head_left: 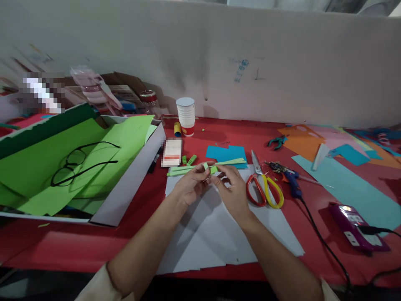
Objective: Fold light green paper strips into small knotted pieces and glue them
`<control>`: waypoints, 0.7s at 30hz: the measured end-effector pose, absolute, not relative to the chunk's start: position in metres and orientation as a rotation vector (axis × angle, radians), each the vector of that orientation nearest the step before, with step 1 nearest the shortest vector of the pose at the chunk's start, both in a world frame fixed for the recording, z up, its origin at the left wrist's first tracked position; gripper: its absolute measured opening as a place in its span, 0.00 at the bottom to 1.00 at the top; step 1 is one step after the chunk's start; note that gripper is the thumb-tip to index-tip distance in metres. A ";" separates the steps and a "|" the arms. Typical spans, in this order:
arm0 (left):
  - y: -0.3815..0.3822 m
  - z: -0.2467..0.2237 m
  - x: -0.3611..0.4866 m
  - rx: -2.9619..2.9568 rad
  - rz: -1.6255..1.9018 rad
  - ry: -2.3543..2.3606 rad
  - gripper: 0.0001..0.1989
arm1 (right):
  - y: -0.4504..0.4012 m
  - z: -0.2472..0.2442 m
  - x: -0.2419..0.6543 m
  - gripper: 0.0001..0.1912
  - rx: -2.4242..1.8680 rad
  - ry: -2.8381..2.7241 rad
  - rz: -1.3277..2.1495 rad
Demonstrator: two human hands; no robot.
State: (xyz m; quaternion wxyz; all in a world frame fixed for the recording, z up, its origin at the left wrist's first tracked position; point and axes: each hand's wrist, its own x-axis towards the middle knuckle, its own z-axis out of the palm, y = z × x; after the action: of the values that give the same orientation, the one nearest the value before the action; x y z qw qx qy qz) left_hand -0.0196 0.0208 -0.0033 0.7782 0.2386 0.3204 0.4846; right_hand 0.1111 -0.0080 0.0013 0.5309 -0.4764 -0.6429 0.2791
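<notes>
Both hands meet over white paper (216,234), pinching a small folded green paper strip (213,169) between them. My left hand (193,184) has its fingers curled and closed on the strip's left end. From the right, my right hand (231,188) pinches the other side with thumb and forefinger. Long pale green paper strips (233,162) lie just behind the fingers. Two small folded green paper pieces (191,160) sit to the left of them. Blue paper (238,154) lies beyond the strips. Scissors (265,188) with red and yellow handles rest right of my right hand.
At left stands a box (131,179) holding green sheets and eyeglasses (67,167). Stacked paper cups (186,117) stand behind. To the right are a blue glue gun (293,184), pliers (277,142), coloured paper (351,192) and a purple power strip (355,228) with cords.
</notes>
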 end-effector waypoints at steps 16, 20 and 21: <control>0.010 0.007 -0.012 0.700 1.075 0.857 0.11 | 0.001 -0.002 0.120 0.14 -1.280 -1.332 0.874; 0.011 0.005 -0.009 0.649 1.177 0.870 0.12 | 0.001 -0.006 0.117 0.14 -1.215 -1.269 1.057; 0.011 0.004 -0.008 0.629 1.197 0.879 0.12 | 0.001 -0.007 0.116 0.14 -1.202 -1.261 1.075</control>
State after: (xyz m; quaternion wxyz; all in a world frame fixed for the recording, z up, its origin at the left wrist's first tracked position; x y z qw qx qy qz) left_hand -0.0081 0.0113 0.0038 0.6920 0.2816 0.3935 0.5357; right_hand 0.1165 0.0013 -0.0075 0.5204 -0.5013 -0.5260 0.4486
